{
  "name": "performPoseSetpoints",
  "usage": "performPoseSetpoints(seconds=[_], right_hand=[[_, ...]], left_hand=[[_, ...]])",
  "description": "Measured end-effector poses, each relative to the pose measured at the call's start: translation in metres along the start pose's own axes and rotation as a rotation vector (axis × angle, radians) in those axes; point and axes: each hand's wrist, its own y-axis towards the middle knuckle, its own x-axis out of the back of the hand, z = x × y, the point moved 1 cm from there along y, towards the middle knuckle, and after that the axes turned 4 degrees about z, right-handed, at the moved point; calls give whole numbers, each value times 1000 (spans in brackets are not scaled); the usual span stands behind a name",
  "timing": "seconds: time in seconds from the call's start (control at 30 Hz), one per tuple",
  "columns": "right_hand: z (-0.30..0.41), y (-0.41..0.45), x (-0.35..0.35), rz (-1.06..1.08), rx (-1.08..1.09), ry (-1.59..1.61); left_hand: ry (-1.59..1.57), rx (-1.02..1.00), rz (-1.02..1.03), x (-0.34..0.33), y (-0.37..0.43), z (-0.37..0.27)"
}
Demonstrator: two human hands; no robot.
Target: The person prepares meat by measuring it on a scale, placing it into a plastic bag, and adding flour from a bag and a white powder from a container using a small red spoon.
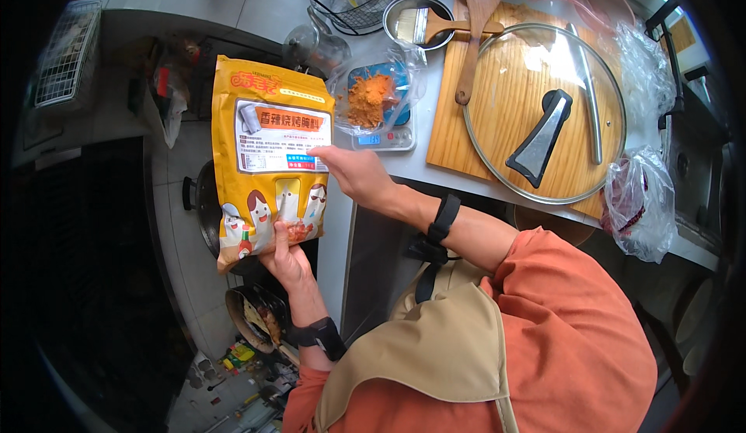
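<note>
A yellow printed seasoning pouch (271, 188) is held upright in front of me, with its label facing the camera. My left hand (289, 265) grips its bottom edge, thumb on the front, the other fingers hidden behind. From the right, my right hand (360, 177) reaches across with the index finger extended onto the label; whether it also pinches the pouch's edge is hidden. Just beyond that hand, orange powder (369, 100) lies in a clear plastic bag (411, 63) on a digital kitchen scale (402, 140) with a lit display.
A glass lid (539, 154) rests on a wooden cutting board (451, 135) beside a wooden spatula (475, 30). A brush (415, 25) lies across a metal bowl (391, 10). Plastic bags (644, 200) sit at the counter's right end. Left, pans (247, 319) stand near a wok (208, 211).
</note>
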Motion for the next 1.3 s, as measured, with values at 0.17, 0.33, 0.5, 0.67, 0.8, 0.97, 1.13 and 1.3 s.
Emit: performPoseSetpoints(seconds=[0.17,0.33,0.5,0.67,0.8,0.97,1.13,1.3], right_hand=[[-2,4,2,62,-63,-34],[-22,8,2,-236,-310,120],[-74,21,-18,-336,-831,1526],[-69,39,-24,-472,-669,1720],[-76,40,-33,-586,-714,1603],[-87,42,-38,-632,-680,1525],[-68,36,-30,-434,-734,1646],[-46,1,-30,-219,-924,1523]], left_hand=[[40,-27,33,3,6,4],[-2,7,70,4,8,8],[-58,40,94,-1,10,12],[-69,59,99,2,7,13],[-64,77,87,3,6,17],[-79,84,84,-2,4,17],[-63,70,77,-3,5,15],[-19,1,92,-6,8,17]])
